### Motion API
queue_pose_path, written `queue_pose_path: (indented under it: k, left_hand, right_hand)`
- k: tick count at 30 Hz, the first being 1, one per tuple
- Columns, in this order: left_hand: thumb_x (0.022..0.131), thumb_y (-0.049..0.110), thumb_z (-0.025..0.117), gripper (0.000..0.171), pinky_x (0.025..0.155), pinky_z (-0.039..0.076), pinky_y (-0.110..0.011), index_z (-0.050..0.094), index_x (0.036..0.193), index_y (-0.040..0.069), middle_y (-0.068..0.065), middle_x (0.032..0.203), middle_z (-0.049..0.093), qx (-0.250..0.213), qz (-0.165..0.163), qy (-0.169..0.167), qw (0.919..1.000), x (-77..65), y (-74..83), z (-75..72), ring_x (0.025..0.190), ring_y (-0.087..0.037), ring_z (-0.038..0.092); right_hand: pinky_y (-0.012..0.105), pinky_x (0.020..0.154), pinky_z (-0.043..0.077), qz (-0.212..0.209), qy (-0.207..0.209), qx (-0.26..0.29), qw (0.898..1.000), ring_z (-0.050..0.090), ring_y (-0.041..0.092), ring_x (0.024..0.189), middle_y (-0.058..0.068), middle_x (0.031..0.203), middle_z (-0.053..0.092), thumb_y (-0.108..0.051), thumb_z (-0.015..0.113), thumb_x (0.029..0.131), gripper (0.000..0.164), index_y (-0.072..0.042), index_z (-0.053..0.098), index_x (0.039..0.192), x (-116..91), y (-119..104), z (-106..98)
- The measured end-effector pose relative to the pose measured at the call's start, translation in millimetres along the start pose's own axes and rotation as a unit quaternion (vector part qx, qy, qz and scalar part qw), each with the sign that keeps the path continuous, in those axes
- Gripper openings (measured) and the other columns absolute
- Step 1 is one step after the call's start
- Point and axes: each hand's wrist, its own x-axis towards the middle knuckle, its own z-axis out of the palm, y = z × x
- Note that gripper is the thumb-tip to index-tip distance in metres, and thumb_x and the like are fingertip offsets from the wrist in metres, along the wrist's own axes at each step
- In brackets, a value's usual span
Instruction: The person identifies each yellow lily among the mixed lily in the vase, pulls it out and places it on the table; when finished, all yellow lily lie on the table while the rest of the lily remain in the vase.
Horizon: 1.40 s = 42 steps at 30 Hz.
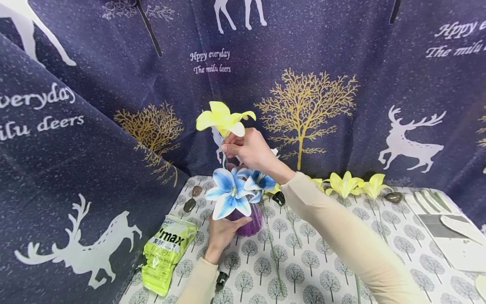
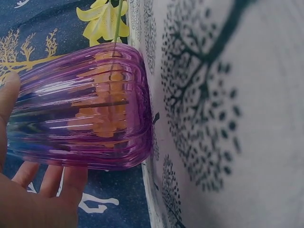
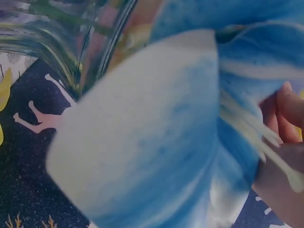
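A ribbed, translucent purple vase (image 1: 251, 223) stands upright on the tree-print tablecloth. My left hand (image 1: 223, 233) holds its side, thumb and fingers on opposite sides of the vase (image 2: 90, 109) in the left wrist view. Orange bits and thin stems show through the wall. Blue-and-white artificial lilies (image 1: 231, 192) spread over the rim and hide the vase's mouth. Above them, my right hand (image 1: 252, 148) pinches the stem of a yellow artificial lily (image 1: 220, 118) just under its bloom. A blurred blue petal (image 3: 142, 133) fills much of the right wrist view.
Several yellow lilies (image 1: 343, 184) lie along the table's back, stems toward the front. A yellow-green bag (image 1: 167, 255) lies at left, near dark stones (image 1: 189, 205). Another stone (image 1: 393, 197) and a grey-and-white flat item (image 1: 444, 230) are at right. A printed curtain (image 1: 235, 84) hangs behind.
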Motion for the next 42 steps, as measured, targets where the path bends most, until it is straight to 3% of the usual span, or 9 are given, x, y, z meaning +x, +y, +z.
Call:
queue_pose_path:
  k: [5,9,18,20,24,28,33,35,42]
  left_hand:
    - [0.055,0.014,0.099,0.089,0.111,0.051,-0.044,0.058,0.133,0.015,-0.006,0.131,0.067,0.005,0.0,0.005,1.0,-0.9,0.8,0.9,0.124,-0.026,0.063]
    - [0.054,0.015,0.099,0.087,0.112,0.05,-0.046,0.059,0.132,0.016,-0.005,0.13,0.068,0.009,0.003,0.007,0.9999,-1.8,2.4,1.1,0.124,-0.027,0.063]
    - [0.055,0.027,0.099,0.089,0.112,0.049,-0.05,0.059,0.133,0.016,-0.007,0.131,0.068,0.072,0.005,0.012,0.9973,-3.3,3.8,-0.4,0.124,-0.029,0.063]
    - [0.054,0.03,0.099,0.09,0.112,0.049,-0.05,0.059,0.134,0.017,-0.006,0.132,0.068,0.084,-0.001,0.015,0.9964,-3.4,3.5,-0.6,0.125,-0.029,0.063]
    - [0.055,0.027,0.099,0.088,0.111,0.05,-0.05,0.06,0.134,0.016,-0.008,0.131,0.069,0.073,-0.007,0.012,0.9972,-2.8,3.1,-0.7,0.125,-0.03,0.064]
    - [0.054,0.023,0.099,0.09,0.113,0.049,-0.048,0.059,0.135,0.017,-0.006,0.132,0.068,0.06,-0.011,0.009,0.9981,-1.6,3.9,-1.1,0.125,-0.028,0.063]
    - [0.056,0.023,0.099,0.092,0.115,0.047,-0.049,0.056,0.137,0.018,-0.006,0.136,0.066,0.055,-0.022,0.009,0.9982,-0.5,5.0,-1.8,0.128,-0.028,0.061]
    - [0.056,0.027,0.099,0.09,0.114,0.048,-0.049,0.057,0.136,0.018,-0.007,0.134,0.066,0.061,-0.025,0.008,0.9978,-0.7,5.8,-1.7,0.127,-0.029,0.061]
    - [0.051,0.038,0.099,0.095,0.114,0.048,-0.05,0.058,0.135,0.022,-0.004,0.133,0.067,0.096,-0.028,0.02,0.9948,-2.2,5.3,-1.1,0.127,-0.027,0.061]
  right_hand:
    - [0.042,0.078,0.064,-0.021,0.042,0.037,0.998,0.071,0.019,0.07,0.019,0.087,0.074,-0.012,0.072,0.094,0.012,-0.001,0.07,0.09,-2,-1,-7]
    - [0.044,0.078,0.064,-0.043,0.083,0.06,0.994,0.072,0.022,0.071,0.019,0.088,0.075,-0.01,0.072,0.093,0.011,0.001,0.07,0.093,-5,-3,-15]
    - [0.031,0.078,0.064,-0.056,0.156,0.137,0.977,0.071,0.009,0.07,-0.01,0.079,0.073,-0.005,0.073,0.091,0.006,-0.001,0.068,0.092,-16,-7,-39]
    - [0.03,0.077,0.064,-0.069,0.166,0.161,0.97,0.071,0.01,0.07,-0.009,0.079,0.074,-0.002,0.072,0.09,0.005,0.0,0.068,0.091,-19,-7,-44]
    - [0.03,0.074,0.065,-0.115,0.192,0.219,0.95,0.073,0.014,0.071,-0.003,0.081,0.076,0.003,0.072,0.089,0.006,0.007,0.067,0.09,-25,-5,-55]
    - [0.028,0.074,0.064,-0.134,0.222,0.251,0.933,0.073,0.014,0.07,0.002,0.083,0.077,0.001,0.074,0.088,0.012,0.01,0.067,0.092,-31,-2,-66]
    - [0.029,0.075,0.064,-0.141,0.214,0.26,0.931,0.074,0.015,0.074,0.003,0.085,0.077,0.003,0.07,0.09,0.002,0.002,0.071,0.091,-32,-1,-69]
    - [0.028,0.075,0.064,-0.148,0.207,0.262,0.931,0.074,0.015,0.075,0.004,0.085,0.077,0.005,0.069,0.09,0.007,-0.001,0.072,0.089,-32,-2,-68]
    - [0.029,0.074,0.064,-0.169,0.238,0.274,0.917,0.074,0.015,0.074,0.004,0.083,0.078,0.005,0.069,0.09,0.008,-0.002,0.071,0.088,-42,-7,-79]
